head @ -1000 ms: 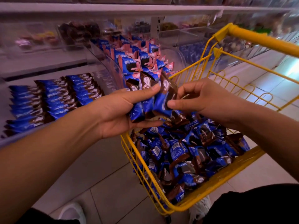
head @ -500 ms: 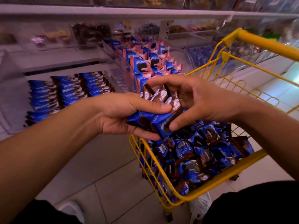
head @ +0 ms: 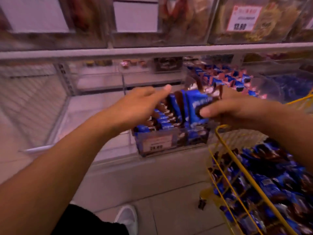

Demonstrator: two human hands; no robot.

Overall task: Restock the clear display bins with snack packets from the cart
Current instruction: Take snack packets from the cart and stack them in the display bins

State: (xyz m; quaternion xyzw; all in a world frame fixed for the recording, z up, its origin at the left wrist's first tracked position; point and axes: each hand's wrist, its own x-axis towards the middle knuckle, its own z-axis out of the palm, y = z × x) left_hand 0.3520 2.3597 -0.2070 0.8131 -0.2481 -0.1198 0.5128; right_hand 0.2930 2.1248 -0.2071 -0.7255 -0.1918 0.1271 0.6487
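Pinched between thumb and fingers, a stack of blue packets (head: 197, 106) sits in the right hand (head: 237, 111), held upright just above the front bin (head: 171, 143). That grip is clenched on the stack, thumb across the face of the nearest wrapper. The left hand (head: 135, 106) is released, fingers straight and spread, reaching over the rows already standing in the bin; whether it touches them I cannot tell through the blur.

These packets look light and crinkly, with slick foil wrappers that would slide against each other. A stack like this probably fans out or sheds one from the middle if the squeeze slackens, so holding it across the flat faces, as now, seems the safest hold. The contents may be brittle, so a hard squeeze looks unwise.

The front bin holds neat rows of the same blue packets standing on edge, with a price label (head: 155, 145) on its clear front wall. A space beside those rows appears to be where the stack is headed. Behind and to the right, another clear bin (head: 264, 92) holds blue and pink packets heaped loosely. The yellow cart (head: 225, 158) stands at the right, close to the shelf, with many blue and brown packets piled inside. Upper bins carry other goods, too blurred to name.
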